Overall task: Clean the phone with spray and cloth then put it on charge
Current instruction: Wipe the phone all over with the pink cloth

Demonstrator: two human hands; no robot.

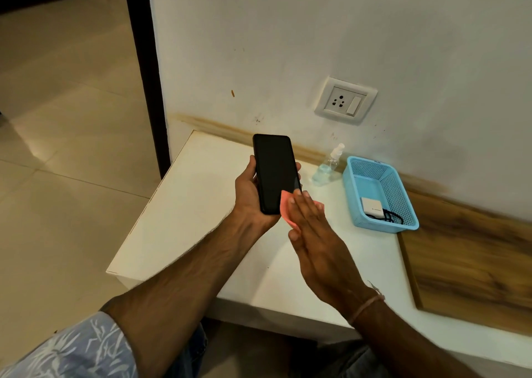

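Note:
A black phone (275, 170) with a dark screen is held upright above the white table (184, 219); my left hand (249, 197) grips it from behind, fingers curled round both edges. My right hand (313, 233) lies flat with straight fingers, pressing a pink cloth (286, 208) against the lower right of the screen. Most of the cloth is hidden under that hand. A small clear spray bottle (328, 166) stands on the table by the wall. A white charger (372, 206) with a black cable (391, 216) lies in a blue basket (365, 170).
A white wall socket with a switch (345, 100) is set in the wall above the table. A wooden board (466, 256) adjoins the table at the right. Tiled floor (63, 147) and a dark door frame (146, 69) lie to the left.

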